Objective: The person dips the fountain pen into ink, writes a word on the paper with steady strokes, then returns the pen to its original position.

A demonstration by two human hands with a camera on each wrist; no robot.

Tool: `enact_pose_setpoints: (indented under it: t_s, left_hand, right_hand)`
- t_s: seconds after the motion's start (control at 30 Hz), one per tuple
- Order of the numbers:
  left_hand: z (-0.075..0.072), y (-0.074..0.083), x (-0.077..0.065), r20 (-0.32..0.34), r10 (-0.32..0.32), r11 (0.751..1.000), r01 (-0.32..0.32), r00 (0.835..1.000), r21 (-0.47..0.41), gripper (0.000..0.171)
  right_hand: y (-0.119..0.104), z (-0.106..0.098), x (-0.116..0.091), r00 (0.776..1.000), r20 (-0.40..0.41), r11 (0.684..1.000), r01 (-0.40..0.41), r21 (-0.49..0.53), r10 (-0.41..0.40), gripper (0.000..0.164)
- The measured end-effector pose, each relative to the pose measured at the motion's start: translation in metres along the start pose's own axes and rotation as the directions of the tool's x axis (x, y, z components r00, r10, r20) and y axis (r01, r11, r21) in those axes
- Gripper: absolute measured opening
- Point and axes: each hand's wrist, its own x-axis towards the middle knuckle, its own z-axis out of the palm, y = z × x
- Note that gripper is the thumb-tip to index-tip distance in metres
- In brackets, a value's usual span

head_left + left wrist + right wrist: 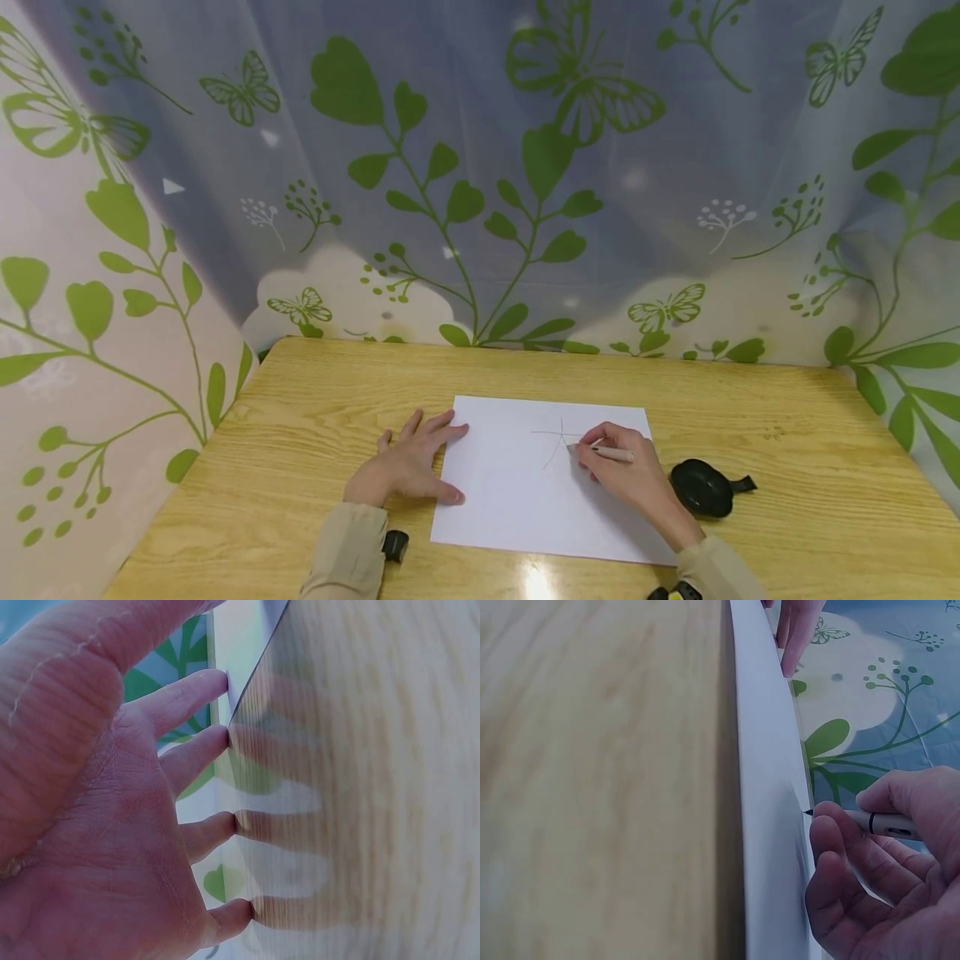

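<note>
A white sheet of paper [510, 500] lies on the wooden table, bearing a few thin crossing lines [561, 433] in its upper middle. My right hand [618, 471] pinches a pale pen [617, 453] between thumb and fingers, its dark tip at the paper beside the lines. The right wrist view shows the same pen [889, 823] in the curled fingers of the right hand [877, 877]. Spread fingers of my left hand [408, 462] rest at the paper's left edge. In the left wrist view, the left hand [112, 795] has its fingertips touching the tabletop and paper edge.
Right of the paper sits a small black pan-shaped dish [702, 488] with a short handle. The wooden table [300, 433] reaches back to a curtain [480, 208] printed with green leaves and butterflies. Dark wrist straps show at both sleeves.
</note>
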Motion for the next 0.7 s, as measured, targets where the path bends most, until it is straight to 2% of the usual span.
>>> enact_pose_setpoints:
  t_s: [0.7]
  left_hand:
    - [0.0024,-0.0037,0.0024,-0.015,0.009,1.0,-0.009,1.0,-0.012,0.091]
  right_hand:
    - [-0.0023,-0.0026,-0.0063,1.0,0.004,1.0,-0.007,-0.02,0.007,0.013]
